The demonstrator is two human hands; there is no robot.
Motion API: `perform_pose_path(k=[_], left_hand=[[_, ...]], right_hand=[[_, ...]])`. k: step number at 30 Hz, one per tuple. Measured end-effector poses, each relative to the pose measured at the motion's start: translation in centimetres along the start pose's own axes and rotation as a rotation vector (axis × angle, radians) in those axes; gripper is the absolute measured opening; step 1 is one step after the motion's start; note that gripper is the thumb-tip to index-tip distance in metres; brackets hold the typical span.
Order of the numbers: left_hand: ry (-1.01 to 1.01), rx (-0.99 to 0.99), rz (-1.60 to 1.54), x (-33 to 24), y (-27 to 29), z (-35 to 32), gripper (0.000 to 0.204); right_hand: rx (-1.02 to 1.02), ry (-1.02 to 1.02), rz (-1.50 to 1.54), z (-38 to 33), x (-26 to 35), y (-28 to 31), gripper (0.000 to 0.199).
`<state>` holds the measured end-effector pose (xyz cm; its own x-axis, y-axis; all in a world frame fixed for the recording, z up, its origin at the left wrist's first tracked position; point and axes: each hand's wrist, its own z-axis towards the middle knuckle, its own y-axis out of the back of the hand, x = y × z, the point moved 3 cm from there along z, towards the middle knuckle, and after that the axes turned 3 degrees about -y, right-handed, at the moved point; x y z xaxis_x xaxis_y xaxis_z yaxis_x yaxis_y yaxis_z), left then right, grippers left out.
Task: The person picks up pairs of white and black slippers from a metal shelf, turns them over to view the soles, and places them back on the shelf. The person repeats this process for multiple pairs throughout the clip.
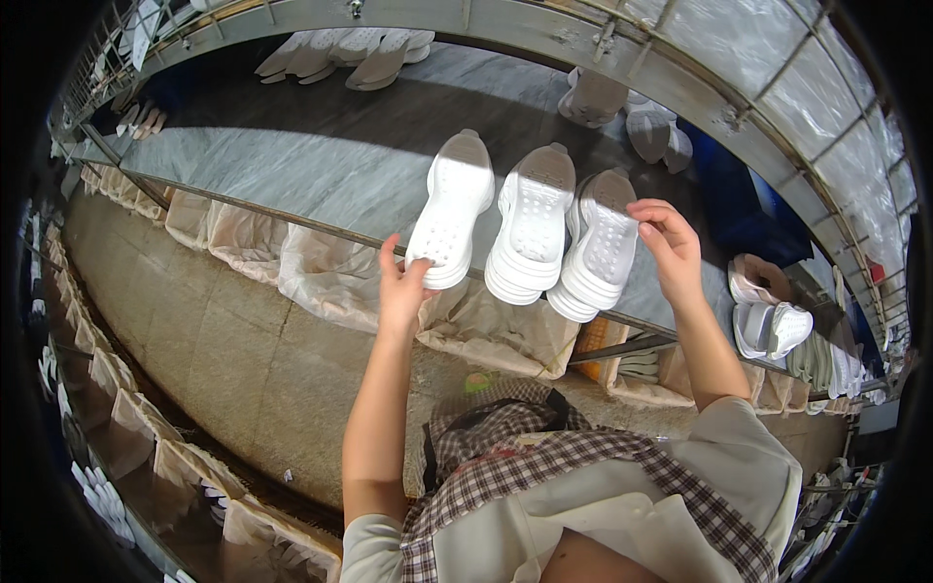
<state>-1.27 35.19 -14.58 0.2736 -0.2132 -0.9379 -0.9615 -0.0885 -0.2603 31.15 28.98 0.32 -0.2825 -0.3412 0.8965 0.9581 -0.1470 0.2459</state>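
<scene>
Three stacks of white shoe soles stand side by side on the grey marbled table in front of me: a left stack [450, 209], a middle stack [533, 219] and a right stack [598, 243]. My left hand [398, 291] is at the near end of the left stack, its thumb over the top sole's rim. Its index finger points up, apart from the sole; the other fingers are partly hidden. My right hand [673, 248] is open beside the far right side of the right stack. Its fingertips are close to the edge; whether they touch, I cannot tell.
More soles [379, 58] lie at the table's back, with others [595, 97] at the back right and a white group [773, 325] farther right. Cloth-lined bins [330, 277] hang below the table's front edge. A metal frame [544, 29] crosses above.
</scene>
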Motion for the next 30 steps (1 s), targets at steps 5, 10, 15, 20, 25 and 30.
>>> perform_pose_path(k=[5,10,15,20,25,30], left_hand=[[0.357,0.219,-0.927,-0.2,1.2,-3.3,0.046],[0.467,0.923,-1.708,-2.6,2.9,-7.4,0.057],[0.444,1.086,-1.696,-4.0,7.2,-9.1,0.043],[0.606,1.31,-1.749,-5.2,9.6,-10.1,0.061],[0.669,1.24,-1.768,-5.1,11.6,-11.0,0.06],[0.619,0.998,-1.622,-5.6,13.1,-11.2,0.052]], right_hand=[[0.027,0.067,-0.083,-1.3,1.1,-2.5,0.009],[0.059,0.077,-0.172,-3.5,2.8,-8.1,0.005],[0.088,0.014,-0.115,-6.0,4.8,-14.3,0.006],[0.117,-0.009,-0.096,-7.6,6.6,-19.1,0.007],[0.14,0.099,-0.17,-8.9,8.5,-22.3,0.005],[0.117,0.1,-0.19,-10.2,8.9,-23.5,0.006]])
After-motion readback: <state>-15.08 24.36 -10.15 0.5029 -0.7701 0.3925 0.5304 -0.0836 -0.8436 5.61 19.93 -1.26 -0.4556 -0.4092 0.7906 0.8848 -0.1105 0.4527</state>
